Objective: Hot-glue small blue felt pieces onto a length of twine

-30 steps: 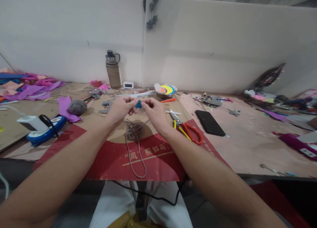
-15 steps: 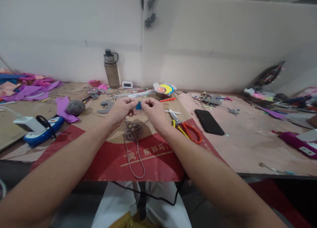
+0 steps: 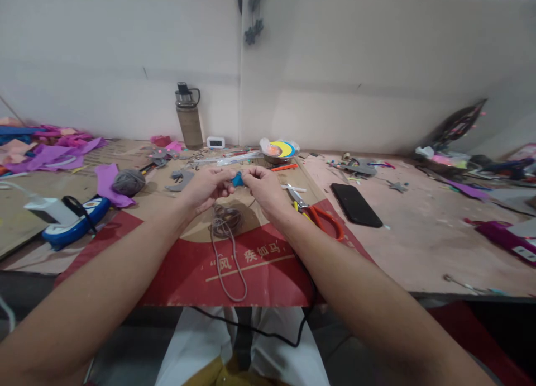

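A small blue piece (image 3: pixel 238 179), perhaps felt, is pinched between my two hands above the cardboard. My left hand (image 3: pixel 211 186) grips its left side with thumb and fingers closed. On the other side, the closed fingertips of my right hand (image 3: pixel 263 186) hold it too. Just below them lies a loose tangle of grey-brown yarn (image 3: pixel 226 221), with a long loop trailing over the red printed part of the cardboard (image 3: pixel 176 280). Red-handled scissors (image 3: pixel 324 221) rest beside my right wrist, over something yellow.
A black phone (image 3: pixel 355 205) lies at the right. Behind my hands stand a bottle (image 3: pixel 189 120), a small clock (image 3: pixel 215 142) and a metal bowl (image 3: pixel 278 158). A grey yarn ball (image 3: pixel 129 181) and a blue power strip (image 3: pixel 77 227) sit at the left, near purple felt scraps (image 3: pixel 62 157).
Both hands have moved slightly to the right with the blue piece, which has turned a little between the fingers. The yarn keeps its place on the cardboard.
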Demonstrator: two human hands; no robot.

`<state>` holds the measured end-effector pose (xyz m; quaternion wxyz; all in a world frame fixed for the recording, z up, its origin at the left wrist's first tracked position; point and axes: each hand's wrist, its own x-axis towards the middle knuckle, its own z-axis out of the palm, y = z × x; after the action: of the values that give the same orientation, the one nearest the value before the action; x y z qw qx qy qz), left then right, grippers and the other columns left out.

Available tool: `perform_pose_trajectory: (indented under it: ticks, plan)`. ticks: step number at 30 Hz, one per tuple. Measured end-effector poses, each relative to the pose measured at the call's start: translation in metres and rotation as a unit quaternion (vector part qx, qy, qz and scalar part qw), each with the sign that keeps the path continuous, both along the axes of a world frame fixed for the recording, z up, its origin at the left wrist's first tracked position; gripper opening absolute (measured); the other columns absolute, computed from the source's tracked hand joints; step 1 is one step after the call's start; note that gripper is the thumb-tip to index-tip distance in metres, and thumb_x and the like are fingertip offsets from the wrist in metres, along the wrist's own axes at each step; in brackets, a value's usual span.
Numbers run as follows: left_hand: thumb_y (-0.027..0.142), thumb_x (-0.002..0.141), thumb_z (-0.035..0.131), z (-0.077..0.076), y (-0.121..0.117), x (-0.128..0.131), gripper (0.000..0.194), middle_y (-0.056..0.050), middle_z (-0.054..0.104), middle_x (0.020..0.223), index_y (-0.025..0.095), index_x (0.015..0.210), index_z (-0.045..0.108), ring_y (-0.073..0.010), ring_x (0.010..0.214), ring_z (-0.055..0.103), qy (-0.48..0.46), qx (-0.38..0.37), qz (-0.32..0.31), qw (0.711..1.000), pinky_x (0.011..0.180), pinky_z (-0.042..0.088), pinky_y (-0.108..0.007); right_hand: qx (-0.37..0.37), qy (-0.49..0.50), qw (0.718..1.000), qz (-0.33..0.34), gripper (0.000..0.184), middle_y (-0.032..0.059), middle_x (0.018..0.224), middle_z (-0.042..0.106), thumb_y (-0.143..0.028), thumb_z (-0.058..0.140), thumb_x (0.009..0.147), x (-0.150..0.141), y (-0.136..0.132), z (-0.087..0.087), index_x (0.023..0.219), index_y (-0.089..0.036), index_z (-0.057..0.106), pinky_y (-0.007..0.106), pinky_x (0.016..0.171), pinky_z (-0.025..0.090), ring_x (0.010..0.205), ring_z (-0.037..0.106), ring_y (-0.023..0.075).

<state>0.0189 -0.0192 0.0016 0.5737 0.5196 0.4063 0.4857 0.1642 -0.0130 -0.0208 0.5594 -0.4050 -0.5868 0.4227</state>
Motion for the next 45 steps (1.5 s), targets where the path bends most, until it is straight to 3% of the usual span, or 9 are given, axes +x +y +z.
perform_pose_trajectory:
  ticks: [5,10,16,23,35,45]
  plan:
    - [0.016,0.074,0.065,0.004,-0.003,0.001,0.004,-0.002,0.062,0.063,0.012,0.073,0.063,-0.0081,0.050,0.059,-0.039,-0.009,0.008,0.999,0.043,0.043,-0.016,0.007,-0.010,1.000,-0.012,0.015,-0.0048,0.061,0.046,-0.033,0.057,0.070,0.002,0.002,-0.001,0.064,-0.019,0.053,0.026,0.055,0.028,0.057,0.035,0.0096]
    - [0.019,0.073,0.069,0.001,0.000,0.000,0.008,-0.002,0.060,0.056,0.013,0.072,0.064,-0.0086,0.048,0.057,-0.007,-0.001,0.007,1.000,0.043,0.043,-0.017,0.028,-0.031,0.999,-0.017,0.010,-0.0052,0.060,0.045,-0.028,0.055,0.070,0.001,0.003,-0.001,0.065,-0.019,0.054,0.026,0.058,0.029,0.058,0.037,0.0098]
    - [0.017,0.071,0.068,-0.001,0.002,-0.001,0.005,-0.001,0.056,0.048,0.014,0.069,0.064,-0.0071,0.039,0.049,0.016,0.012,0.024,1.000,0.036,0.033,-0.016,0.051,-0.044,0.998,-0.021,0.010,-0.0060,0.060,0.043,-0.026,0.057,0.070,-0.001,-0.001,0.002,0.064,-0.019,0.053,0.026,0.057,0.028,0.057,0.034,0.0091]
    - [0.014,0.072,0.068,0.001,0.000,0.000,0.006,0.000,0.056,0.053,0.013,0.069,0.063,-0.0056,0.039,0.051,0.014,-0.001,0.031,0.999,0.032,0.022,-0.013,0.058,-0.056,0.996,-0.025,0.011,-0.0057,0.060,0.044,-0.027,0.058,0.071,0.000,0.001,0.000,0.066,-0.018,0.054,0.025,0.057,0.028,0.058,0.035,0.0093]
    - [0.013,0.079,0.061,0.002,-0.001,0.002,0.010,-0.005,0.063,0.059,0.011,0.070,0.065,-0.0093,0.049,0.061,0.032,-0.014,0.019,0.999,0.043,0.043,-0.015,0.047,-0.066,0.996,-0.024,0.011,-0.0065,0.058,0.042,-0.025,0.058,0.073,-0.001,-0.003,0.003,0.065,-0.019,0.054,0.026,0.056,0.028,0.056,0.034,0.0092]
    - [0.017,0.079,0.064,-0.006,0.007,-0.004,0.009,-0.004,0.065,0.067,0.012,0.073,0.061,-0.0120,0.055,0.066,0.030,0.041,0.104,0.993,0.043,0.044,-0.016,0.086,-0.089,0.992,-0.022,0.018,-0.0010,0.081,0.057,-0.031,0.057,0.080,-0.001,0.002,-0.006,0.093,-0.019,0.054,0.028,0.071,0.040,0.073,0.052,0.0133]
